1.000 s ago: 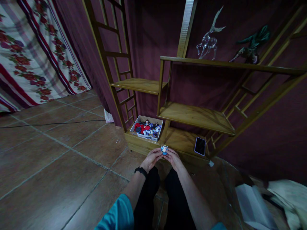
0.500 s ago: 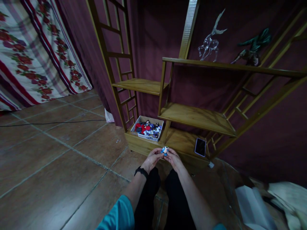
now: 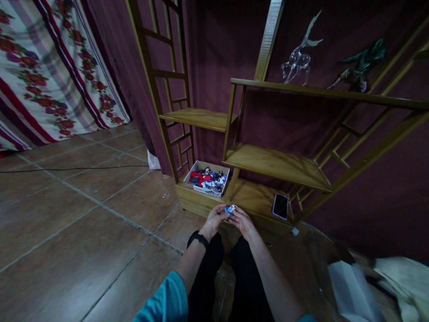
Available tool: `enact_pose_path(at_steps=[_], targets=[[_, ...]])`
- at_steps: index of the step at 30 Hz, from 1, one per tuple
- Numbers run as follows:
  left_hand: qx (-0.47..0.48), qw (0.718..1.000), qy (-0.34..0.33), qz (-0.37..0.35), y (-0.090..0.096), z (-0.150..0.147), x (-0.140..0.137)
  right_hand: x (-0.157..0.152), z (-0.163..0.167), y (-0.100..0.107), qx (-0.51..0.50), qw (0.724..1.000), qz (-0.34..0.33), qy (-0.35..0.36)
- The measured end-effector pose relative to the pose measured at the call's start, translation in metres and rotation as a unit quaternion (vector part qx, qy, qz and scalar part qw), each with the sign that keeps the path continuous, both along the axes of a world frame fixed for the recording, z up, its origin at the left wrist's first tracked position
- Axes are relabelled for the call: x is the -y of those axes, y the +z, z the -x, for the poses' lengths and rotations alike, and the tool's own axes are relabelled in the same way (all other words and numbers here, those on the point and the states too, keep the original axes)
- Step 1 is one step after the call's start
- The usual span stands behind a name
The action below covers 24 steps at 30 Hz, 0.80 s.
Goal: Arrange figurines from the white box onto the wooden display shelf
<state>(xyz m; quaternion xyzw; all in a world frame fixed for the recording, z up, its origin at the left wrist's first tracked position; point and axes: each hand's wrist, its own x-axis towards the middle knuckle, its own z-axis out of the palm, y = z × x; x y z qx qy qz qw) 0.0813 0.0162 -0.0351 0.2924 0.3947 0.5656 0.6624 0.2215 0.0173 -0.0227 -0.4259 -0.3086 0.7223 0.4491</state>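
Note:
A small blue and white toy figurine (image 3: 230, 209) is held between both hands in front of the low shelf. My left hand (image 3: 214, 219) is closed on its left side, with a black band around the wrist. On the other side, the fingers of my right hand (image 3: 243, 221) pinch it as well. Just beyond the hands stands an open cardboard box (image 3: 217, 193) on the bottom shelf, filled with several small figures and red, black, white and purple pieces.
A wooden shelf unit (image 3: 278, 166) rises ahead, its boards at staggered heights. A phone (image 3: 280, 206) lies on the bottom board at the right. Above stand a clear deer ornament (image 3: 297, 62) and a dark green ornament (image 3: 360, 65). A white bag (image 3: 353, 290) lies on the floor.
The figurine has turned between the fingers and now lies more sideways. Both hands stay in nearly the same place, and the view has shifted slightly.

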Motion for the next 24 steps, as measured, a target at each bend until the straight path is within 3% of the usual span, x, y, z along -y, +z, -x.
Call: enact_pose_path(at_steps=[5,24], targets=[[0.021,1.000,-0.005,0.014,0.0016,0.0012,-0.0008,-0.0033,-0.0008,-0.0059,-0.007,0.999,0.025,-0.023],[0.046,0.997,-0.031,0.054,0.0039,0.0033,0.0009,-0.0034,-0.0004,-0.0074,0.002,0.999,0.014,-0.049]])
